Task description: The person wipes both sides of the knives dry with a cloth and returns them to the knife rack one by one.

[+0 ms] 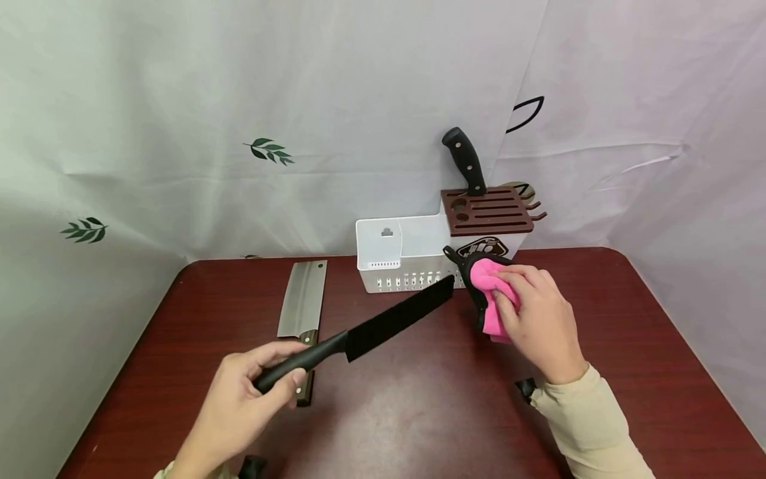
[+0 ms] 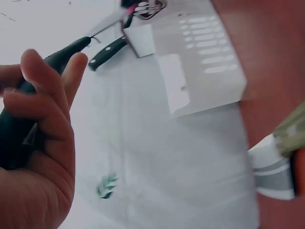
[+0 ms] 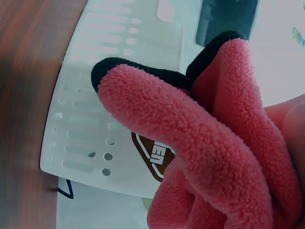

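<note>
My left hand [image 1: 242, 402] grips the black handle of a dark-bladed kitchen knife [image 1: 397, 319], its blade slanting up to the right over the table. In the left wrist view, curled fingers [image 2: 43, 105] wrap that handle. A bunched pink cloth with black edging [image 1: 493, 293] is pinched in my right hand [image 1: 541, 319], just right of the knife's tip. The right wrist view shows the fuzzy cloth [image 3: 190, 138] up close, hiding most of that hand. Whether the blade touches the cloth cannot be told. Beneath the left hand lies a cleaver [image 1: 305, 299] with a wooden handle.
A white perforated knife holder [image 1: 383, 279] with a brown slotted top [image 1: 491, 216] stands at the table's back edge. One black-handled knife [image 1: 465, 163] is upright in it. Behind hangs a pale leaf-print curtain [image 1: 359, 133]. The dark red table [image 1: 407, 412] spreads in front.
</note>
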Action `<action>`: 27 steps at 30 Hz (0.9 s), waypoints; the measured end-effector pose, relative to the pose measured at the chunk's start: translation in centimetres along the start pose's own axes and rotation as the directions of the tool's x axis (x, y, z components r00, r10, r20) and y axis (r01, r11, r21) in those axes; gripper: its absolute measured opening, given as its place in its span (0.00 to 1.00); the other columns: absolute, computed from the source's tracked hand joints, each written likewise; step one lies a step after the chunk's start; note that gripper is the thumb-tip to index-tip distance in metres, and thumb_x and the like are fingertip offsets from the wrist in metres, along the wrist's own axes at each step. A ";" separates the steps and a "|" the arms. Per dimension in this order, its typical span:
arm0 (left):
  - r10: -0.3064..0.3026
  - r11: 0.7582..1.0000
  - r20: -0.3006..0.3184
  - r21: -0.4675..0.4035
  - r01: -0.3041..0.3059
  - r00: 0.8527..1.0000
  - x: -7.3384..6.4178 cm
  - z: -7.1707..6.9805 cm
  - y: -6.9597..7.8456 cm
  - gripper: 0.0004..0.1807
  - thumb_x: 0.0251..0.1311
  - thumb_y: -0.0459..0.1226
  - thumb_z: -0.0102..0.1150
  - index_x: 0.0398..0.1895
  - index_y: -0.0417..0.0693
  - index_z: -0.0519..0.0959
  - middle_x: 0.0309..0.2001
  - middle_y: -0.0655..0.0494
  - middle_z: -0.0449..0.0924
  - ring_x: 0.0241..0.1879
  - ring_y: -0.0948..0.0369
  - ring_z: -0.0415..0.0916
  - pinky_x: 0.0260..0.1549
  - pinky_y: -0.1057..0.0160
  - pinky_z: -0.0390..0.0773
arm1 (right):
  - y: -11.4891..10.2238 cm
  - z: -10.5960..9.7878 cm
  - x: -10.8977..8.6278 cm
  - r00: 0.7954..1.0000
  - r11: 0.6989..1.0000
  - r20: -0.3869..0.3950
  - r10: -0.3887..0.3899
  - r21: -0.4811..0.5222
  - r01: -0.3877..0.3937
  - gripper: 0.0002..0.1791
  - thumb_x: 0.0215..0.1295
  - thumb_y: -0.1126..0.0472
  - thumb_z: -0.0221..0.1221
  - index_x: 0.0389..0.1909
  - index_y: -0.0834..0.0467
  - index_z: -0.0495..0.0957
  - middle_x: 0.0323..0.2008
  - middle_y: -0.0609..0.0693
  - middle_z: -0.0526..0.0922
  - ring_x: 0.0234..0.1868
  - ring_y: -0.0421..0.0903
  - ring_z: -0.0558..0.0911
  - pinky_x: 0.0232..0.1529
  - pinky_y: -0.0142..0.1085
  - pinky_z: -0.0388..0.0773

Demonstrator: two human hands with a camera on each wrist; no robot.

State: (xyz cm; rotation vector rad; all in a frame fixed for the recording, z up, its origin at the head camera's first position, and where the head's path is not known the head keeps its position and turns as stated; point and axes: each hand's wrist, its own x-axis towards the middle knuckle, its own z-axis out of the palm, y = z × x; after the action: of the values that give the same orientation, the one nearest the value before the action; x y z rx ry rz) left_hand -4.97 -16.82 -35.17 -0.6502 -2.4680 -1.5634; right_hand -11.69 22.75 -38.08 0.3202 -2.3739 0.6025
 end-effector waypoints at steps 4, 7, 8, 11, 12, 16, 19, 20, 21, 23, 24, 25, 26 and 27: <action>0.059 0.997 -0.027 0.046 -0.058 0.998 1.0 -1.1 0.8 0.20 0.53 0.20 0.66 0.48 0.46 0.84 0.23 0.60 0.79 0.13 0.69 0.66 0.08 0.70 0.62 | 0.0 0.0 0.0 0.999 0.999 0.002 0.037 0.005 -0.037 0.12 0.62 0.64 0.64 0.46 0.62 0.85 0.47 0.54 0.83 0.44 0.53 0.77 0.33 0.54 0.78; 0.074 0.994 -0.050 0.084 -0.069 0.996 1.8 -1.8 1.3 0.21 0.51 0.20 0.67 0.47 0.47 0.85 0.23 0.59 0.79 0.11 0.70 0.61 0.07 0.70 0.60 | -0.1 0.1 0.0 0.999 0.999 0.008 0.046 0.011 -0.047 0.12 0.62 0.64 0.64 0.45 0.61 0.85 0.47 0.53 0.83 0.44 0.53 0.77 0.33 0.55 0.77; 0.075 0.993 -0.060 0.096 -0.069 0.995 2.0 -2.0 1.5 0.21 0.50 0.20 0.68 0.46 0.48 0.86 0.24 0.59 0.80 0.11 0.70 0.60 0.07 0.70 0.59 | -0.2 0.1 0.0 0.999 0.999 0.008 0.048 0.013 -0.048 0.12 0.62 0.64 0.64 0.46 0.61 0.85 0.46 0.53 0.83 0.44 0.53 0.77 0.33 0.55 0.77; 0.088 0.989 -0.085 0.125 -0.077 0.992 3.1 -2.7 2.3 0.22 0.48 0.20 0.68 0.46 0.48 0.86 0.25 0.59 0.82 0.12 0.70 0.61 0.08 0.69 0.61 | -0.2 0.3 0.0 0.999 0.999 0.014 0.047 0.012 -0.047 0.11 0.62 0.64 0.64 0.45 0.61 0.85 0.46 0.53 0.83 0.44 0.52 0.77 0.33 0.55 0.78; 0.095 0.989 -0.091 0.126 -0.083 0.991 3.5 -2.9 2.5 0.22 0.48 0.20 0.68 0.46 0.48 0.86 0.26 0.59 0.82 0.12 0.70 0.63 0.08 0.69 0.62 | -0.2 0.4 0.0 0.999 0.999 0.016 0.047 0.010 -0.047 0.11 0.62 0.64 0.64 0.45 0.61 0.85 0.46 0.52 0.83 0.44 0.52 0.77 0.33 0.55 0.78; 0.173 0.985 -0.080 0.038 -0.170 0.982 5.7 -3.8 3.5 0.20 0.51 0.19 0.66 0.47 0.41 0.86 0.29 0.53 0.83 0.17 0.65 0.72 0.14 0.70 0.70 | -0.3 0.4 -0.1 0.999 0.999 0.020 0.043 0.011 -0.043 0.11 0.61 0.64 0.64 0.45 0.61 0.85 0.46 0.52 0.83 0.44 0.53 0.77 0.33 0.55 0.78; 0.200 0.978 -0.068 -0.052 -0.204 0.977 7.6 -4.2 4.1 0.17 0.54 0.19 0.65 0.47 0.37 0.85 0.30 0.49 0.83 0.20 0.61 0.78 0.20 0.69 0.77 | -0.4 0.4 0.0 0.999 0.999 0.023 0.041 0.010 -0.041 0.11 0.61 0.65 0.64 0.45 0.61 0.85 0.46 0.52 0.83 0.44 0.53 0.77 0.33 0.55 0.78; 0.192 0.978 -0.067 -0.070 -0.197 0.979 8.1 -4.2 4.3 0.16 0.55 0.20 0.65 0.47 0.36 0.85 0.30 0.48 0.83 0.21 0.60 0.79 0.22 0.68 0.79 | -0.4 0.3 0.0 0.999 0.999 0.024 0.040 0.008 -0.040 0.11 0.62 0.65 0.64 0.45 0.61 0.85 0.46 0.52 0.83 0.44 0.53 0.77 0.33 0.55 0.78; 0.180 0.980 -0.067 -0.070 -0.185 0.981 8.7 -4.3 4.5 0.15 0.56 0.21 0.66 0.47 0.37 0.85 0.30 0.48 0.83 0.21 0.60 0.80 0.23 0.68 0.80 | -0.4 0.3 -0.1 0.999 0.999 0.027 0.038 0.007 -0.039 0.11 0.62 0.65 0.64 0.45 0.61 0.85 0.46 0.53 0.83 0.44 0.53 0.77 0.33 0.55 0.78; 0.153 0.986 -0.064 -0.061 -0.157 0.986 9.8 -4.3 4.9 0.13 0.58 0.24 0.67 0.47 0.37 0.86 0.31 0.48 0.85 0.23 0.59 0.82 0.27 0.67 0.82 | -0.4 0.3 -0.1 0.999 0.999 0.031 0.037 0.004 -0.037 0.10 0.62 0.65 0.64 0.44 0.61 0.85 0.46 0.53 0.83 0.45 0.53 0.77 0.33 0.55 0.78; 0.140 0.989 -0.062 -0.046 -0.143 0.988 10.3 -4.3 5.1 0.13 0.58 0.25 0.67 0.47 0.38 0.86 0.31 0.48 0.85 0.24 0.58 0.83 0.28 0.66 0.83 | -0.4 0.3 -0.1 0.999 0.999 0.032 0.037 0.002 -0.037 0.10 0.62 0.65 0.64 0.44 0.61 0.85 0.46 0.53 0.83 0.45 0.53 0.77 0.32 0.55 0.78; 0.137 0.990 -0.060 -0.035 -0.139 0.989 10.9 -4.2 5.3 0.13 0.59 0.26 0.67 0.47 0.38 0.86 0.31 0.47 0.86 0.24 0.58 0.84 0.30 0.66 0.83 | -0.4 0.4 -0.1 0.999 0.999 0.034 0.036 0.001 -0.037 0.10 0.62 0.65 0.64 0.44 0.61 0.85 0.46 0.52 0.83 0.45 0.53 0.77 0.32 0.55 0.78; 0.130 0.991 -0.058 -0.027 -0.132 0.990 11.4 -4.1 5.5 0.12 0.59 0.27 0.67 0.47 0.38 0.86 0.30 0.46 0.86 0.24 0.57 0.84 0.30 0.65 0.83 | -0.4 0.4 -0.1 0.999 0.999 0.035 0.035 -0.001 -0.035 0.10 0.62 0.65 0.64 0.44 0.61 0.85 0.46 0.52 0.83 0.44 0.53 0.77 0.32 0.55 0.78; 0.125 0.992 -0.056 -0.020 -0.126 0.991 12.0 -4.0 5.7 0.12 0.60 0.28 0.67 0.47 0.39 0.86 0.29 0.46 0.86 0.24 0.57 0.84 0.31 0.64 0.84 | -0.4 0.4 -0.2 0.999 0.999 0.037 0.034 -0.002 -0.034 0.10 0.62 0.65 0.64 0.43 0.61 0.85 0.46 0.52 0.83 0.44 0.53 0.77 0.32 0.55 0.78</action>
State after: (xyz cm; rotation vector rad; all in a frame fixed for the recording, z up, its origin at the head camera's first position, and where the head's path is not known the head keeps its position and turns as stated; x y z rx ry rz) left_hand -13.69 -15.01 -24.52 -0.7409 -2.3250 -1.5445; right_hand -11.61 22.27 -38.32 0.2931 -2.4192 0.6161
